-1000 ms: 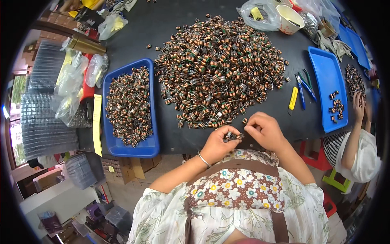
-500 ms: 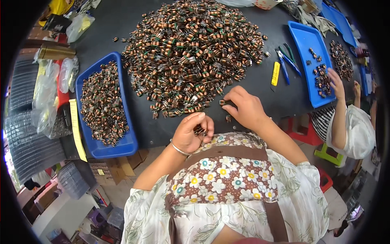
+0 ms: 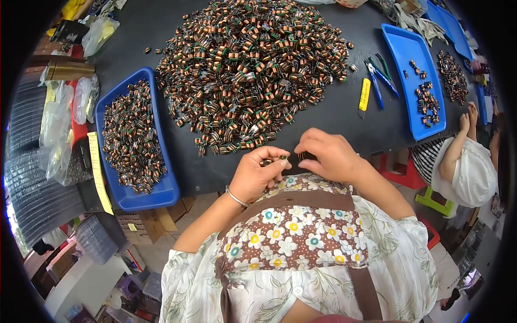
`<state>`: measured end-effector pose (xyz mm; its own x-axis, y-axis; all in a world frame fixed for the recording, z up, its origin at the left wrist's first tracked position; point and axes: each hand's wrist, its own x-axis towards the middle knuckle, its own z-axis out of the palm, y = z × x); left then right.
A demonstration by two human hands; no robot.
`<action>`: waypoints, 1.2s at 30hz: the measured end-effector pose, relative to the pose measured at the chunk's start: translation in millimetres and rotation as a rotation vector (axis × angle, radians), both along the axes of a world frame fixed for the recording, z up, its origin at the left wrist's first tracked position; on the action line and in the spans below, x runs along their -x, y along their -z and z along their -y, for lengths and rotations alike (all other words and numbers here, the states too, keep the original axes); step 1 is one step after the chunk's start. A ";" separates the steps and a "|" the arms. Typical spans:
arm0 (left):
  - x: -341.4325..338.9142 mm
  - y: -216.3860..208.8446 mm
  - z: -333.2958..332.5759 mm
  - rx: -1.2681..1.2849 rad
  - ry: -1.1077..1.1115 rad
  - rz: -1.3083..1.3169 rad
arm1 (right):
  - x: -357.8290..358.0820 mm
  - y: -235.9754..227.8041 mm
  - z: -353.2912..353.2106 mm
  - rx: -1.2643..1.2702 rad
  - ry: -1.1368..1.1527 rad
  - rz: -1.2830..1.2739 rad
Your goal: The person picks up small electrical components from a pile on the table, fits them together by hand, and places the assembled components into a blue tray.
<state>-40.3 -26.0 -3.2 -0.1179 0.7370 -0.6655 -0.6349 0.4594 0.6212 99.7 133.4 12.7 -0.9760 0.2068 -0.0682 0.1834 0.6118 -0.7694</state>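
My left hand (image 3: pixel 257 171) is closed around a few small copper-wound coils (image 3: pixel 266 161), with one coil (image 3: pixel 283 158) showing at its fingertips. Just across from it my right hand (image 3: pixel 329 156) curls over the table's near edge, thumb and fingers bent around another coil (image 3: pixel 302 156), mostly hidden beneath the fingers. Beyond both hands rises a large heap of the same coils (image 3: pixel 250 70), copper with dark ends, some with green rims and wire legs. A blue tray (image 3: pixel 175 188) filled with such coils (image 3: pixel 132 140) stands to the left.
A yellow cutter (image 3: pixel 364 97) and blue-handled pliers (image 3: pixel 379 89) lie right of the heap. Further right is another blue tray (image 3: pixel 413 124) with some coils, and a co-worker's hands (image 3: pixel 466 121). A paper strip (image 3: pixel 98 172) hangs beside the left tray, near plastic bags (image 3: pixel 59 124).
My right hand has drawn back from the heap's edge to beside my left. My left hand has turned, bringing a coil to its fingertips. The co-worker's hand has left the right tray.
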 end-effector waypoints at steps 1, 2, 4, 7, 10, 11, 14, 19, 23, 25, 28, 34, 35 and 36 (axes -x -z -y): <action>-0.4 1.0 0.1 -0.026 -0.033 -0.003 | -2.4 0.0 1.2 -0.063 -0.026 0.084; -0.4 1.2 0.0 -0.024 -0.033 -0.002 | -4.7 6.9 4.7 -0.069 -0.012 0.111; -2.1 0.8 -1.6 -0.008 -0.055 -0.057 | -7.2 14.9 6.3 -0.053 0.022 0.082; -4.4 0.3 -3.3 -0.026 -0.037 -0.105 | -6.9 16.2 2.7 0.102 0.091 0.045; -7.5 -0.1 -4.0 -0.024 -0.018 -0.146 | -6.3 11.2 -2.0 0.551 0.192 0.169; -8.7 0.5 -3.6 -0.024 -0.017 -0.146 | -6.6 10.2 -2.7 0.861 0.253 0.300; -12.3 -1.0 -5.5 -0.037 -0.024 -0.131 | -6.7 14.9 -0.4 1.157 0.303 0.197; -17.5 -8.4 -10.4 -0.042 0.093 -0.217 | -3.8 15.7 1.0 1.171 0.284 0.188; -18.6 -6.3 -8.6 -0.020 0.026 -0.120 | -1.1 7.6 -16.4 0.664 0.429 0.146; -19.1 -4.0 -6.4 -0.014 0.010 -0.104 | -0.9 19.5 -39.7 -0.092 0.468 -0.087; -19.3 -4.1 -7.1 -0.020 -0.001 -0.086 | 1.4 30.0 -57.4 -0.252 0.610 -0.020; -17.6 -1.5 -5.1 -0.023 -0.022 -0.096 | 13.5 34.1 -37.0 -0.184 0.433 -0.124; -17.5 -1.1 -5.0 -0.022 -0.023 -0.108 | 13.7 32.0 -32.5 -0.135 0.407 -0.142; -16.7 -0.3 -5.3 -0.018 -0.024 -0.108 | 12.5 30.5 -30.0 -0.132 0.407 -0.141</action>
<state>-23.6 -20.7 -2.9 -0.2060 0.7447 -0.6348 -0.5742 0.4333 0.6947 87.2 163.4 -17.8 -0.8115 0.5735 0.1123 0.3282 0.6061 -0.7245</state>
